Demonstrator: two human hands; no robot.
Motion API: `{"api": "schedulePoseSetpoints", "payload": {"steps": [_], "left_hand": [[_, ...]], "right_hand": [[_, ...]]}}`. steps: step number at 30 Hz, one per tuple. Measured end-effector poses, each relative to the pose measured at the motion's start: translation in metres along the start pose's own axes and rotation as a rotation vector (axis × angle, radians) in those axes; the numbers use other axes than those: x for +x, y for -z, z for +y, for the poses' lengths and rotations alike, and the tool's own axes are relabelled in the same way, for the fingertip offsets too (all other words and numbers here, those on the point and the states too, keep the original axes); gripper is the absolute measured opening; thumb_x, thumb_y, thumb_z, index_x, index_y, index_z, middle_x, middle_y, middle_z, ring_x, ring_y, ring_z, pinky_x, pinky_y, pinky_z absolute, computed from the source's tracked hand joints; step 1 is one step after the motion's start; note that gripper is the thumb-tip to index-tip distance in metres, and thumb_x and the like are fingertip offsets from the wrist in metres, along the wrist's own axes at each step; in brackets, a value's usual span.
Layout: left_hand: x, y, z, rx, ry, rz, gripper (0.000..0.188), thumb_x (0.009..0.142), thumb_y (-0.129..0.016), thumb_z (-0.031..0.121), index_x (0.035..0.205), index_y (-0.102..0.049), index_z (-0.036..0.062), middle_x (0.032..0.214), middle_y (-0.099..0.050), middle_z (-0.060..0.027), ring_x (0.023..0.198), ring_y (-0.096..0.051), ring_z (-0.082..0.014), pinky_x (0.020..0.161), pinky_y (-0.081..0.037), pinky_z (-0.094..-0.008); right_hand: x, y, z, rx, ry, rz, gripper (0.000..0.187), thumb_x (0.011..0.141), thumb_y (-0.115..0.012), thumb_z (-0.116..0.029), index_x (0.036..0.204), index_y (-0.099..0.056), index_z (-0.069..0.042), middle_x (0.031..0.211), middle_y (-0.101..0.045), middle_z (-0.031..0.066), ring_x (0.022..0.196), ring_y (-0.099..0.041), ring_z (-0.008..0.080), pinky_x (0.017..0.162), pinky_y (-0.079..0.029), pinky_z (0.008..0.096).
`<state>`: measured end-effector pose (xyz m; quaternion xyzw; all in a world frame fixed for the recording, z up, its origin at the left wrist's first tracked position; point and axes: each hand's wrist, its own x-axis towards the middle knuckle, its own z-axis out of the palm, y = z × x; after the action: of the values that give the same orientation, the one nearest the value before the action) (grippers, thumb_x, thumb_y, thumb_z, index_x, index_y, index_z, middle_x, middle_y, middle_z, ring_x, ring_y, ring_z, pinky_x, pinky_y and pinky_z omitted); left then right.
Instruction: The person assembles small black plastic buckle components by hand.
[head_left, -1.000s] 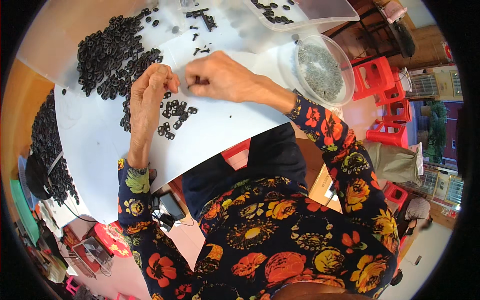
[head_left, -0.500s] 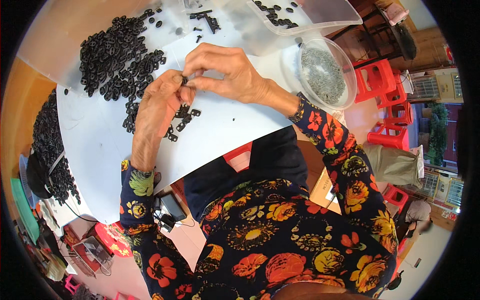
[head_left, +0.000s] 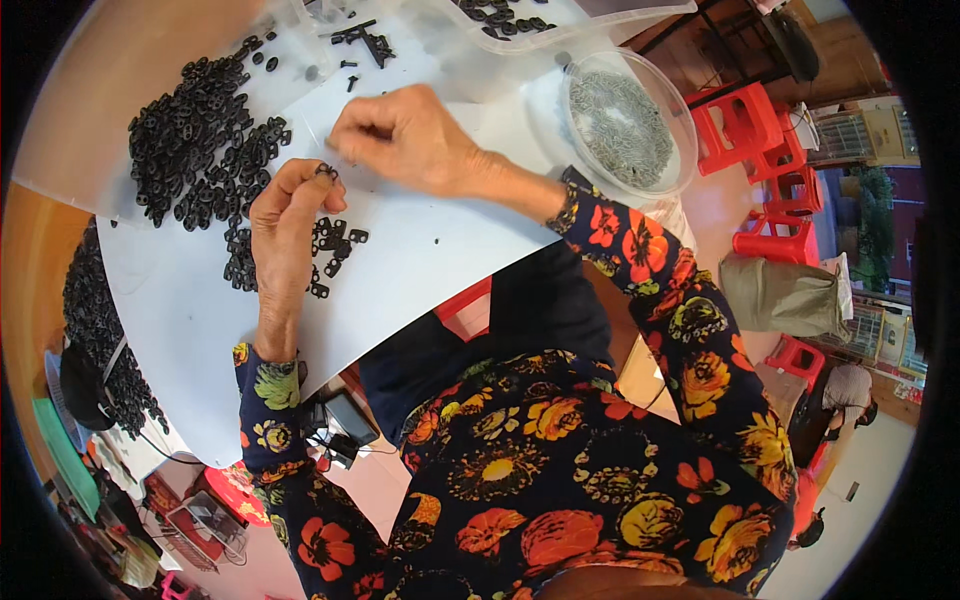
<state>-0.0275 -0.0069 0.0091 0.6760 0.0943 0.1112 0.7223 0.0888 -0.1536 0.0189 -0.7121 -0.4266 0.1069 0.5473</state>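
Observation:
Between the thumb and fingers of my left hand (head_left: 284, 225) is a small black plastic piece (head_left: 326, 171). My right hand (head_left: 405, 140) hovers just to the right of it, apart from the piece, thumb and fingers drawn together in a pinch. Motion blurs those fingertips, and I cannot make out what is in them. Beside my left hand lies a small cluster of black pieces (head_left: 337, 240) with holes. A large heap of similar black pieces (head_left: 185, 145) spreads to the left, on the white table (head_left: 420, 250).
A round clear tub (head_left: 690, 150) of small metal pins (head_left: 622, 130) stands at the right. A clear plastic bin (head_left: 600, 22) holds more black parts at the far side. Black screw-like parts (head_left: 378, 48) lie near it. Red stools (head_left: 738, 125) stand on the floor at right.
My right hand has drawn away from my left, which still pinches the black piece. The table and its contents have shifted slightly left and up in view.

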Motion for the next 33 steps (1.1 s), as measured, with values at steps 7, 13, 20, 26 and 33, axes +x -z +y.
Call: {"api": "schedulePoseSetpoints", "payload": {"steps": [7,13,20,26,33], "left_hand": [[0.005,0.013,-0.006,-0.318,0.056,-0.009,0.017,0.088,-0.048,0.006,0.074,-0.055,0.0007,0.066,-0.050,-0.0035,0.076,-0.050,-0.0154,0.073,-0.040,-0.0270],[0.007,0.017,-0.014,-0.312,0.019,0.003,0.012,0.088,-0.049,0.006,0.081,-0.055,-0.0014,0.066,-0.045,-0.0036,0.074,-0.049,-0.0197,0.075,-0.041,-0.0292],[0.008,0.015,-0.014,-0.261,0.015,0.015,0.012,0.089,-0.048,0.004,0.082,-0.055,-0.0020,0.066,-0.045,-0.0031,0.074,-0.049,-0.0186,0.077,-0.042,-0.0298],[0.006,0.015,-0.015,-0.235,0.014,-0.010,0.015,0.089,-0.049,0.007,0.078,-0.056,0.0002,0.071,-0.052,-0.0035,0.076,-0.050,-0.0137,0.075,-0.041,-0.0264],[0.006,0.013,-0.013,-0.181,0.025,-0.014,0.016,0.088,-0.048,0.009,0.077,-0.057,0.0008,0.072,-0.053,-0.0035,0.074,-0.049,-0.0126,0.074,-0.041,-0.0262]], "right_hand": [[-0.013,0.027,0.010,-0.374,0.079,0.114,0.010,0.081,-0.055,-0.005,0.079,-0.061,0.002,0.072,-0.062,0.0166,0.064,-0.061,0.0337,0.060,-0.049,0.0386],[-0.011,0.020,0.023,-0.625,0.153,-0.022,0.010,0.081,-0.057,-0.007,0.080,-0.064,0.000,0.088,-0.063,0.0150,0.075,-0.061,0.0340,0.069,-0.051,0.0411],[0.001,0.029,0.018,-0.345,0.024,-0.007,0.014,0.081,-0.055,-0.006,0.086,-0.067,-0.002,0.087,-0.064,0.0154,0.075,-0.062,0.0350,0.070,-0.051,0.0425],[0.009,0.023,0.026,-0.752,0.224,-0.106,0.009,0.076,-0.058,-0.001,0.082,-0.064,0.000,0.084,-0.064,0.0157,0.071,-0.063,0.0330,0.066,-0.052,0.0400],[0.028,0.021,0.017,-0.998,0.148,-0.332,0.005,0.071,-0.060,0.000,0.076,-0.059,0.002,0.079,-0.063,0.0169,0.073,-0.063,0.0325,0.064,-0.052,0.0383]]}}
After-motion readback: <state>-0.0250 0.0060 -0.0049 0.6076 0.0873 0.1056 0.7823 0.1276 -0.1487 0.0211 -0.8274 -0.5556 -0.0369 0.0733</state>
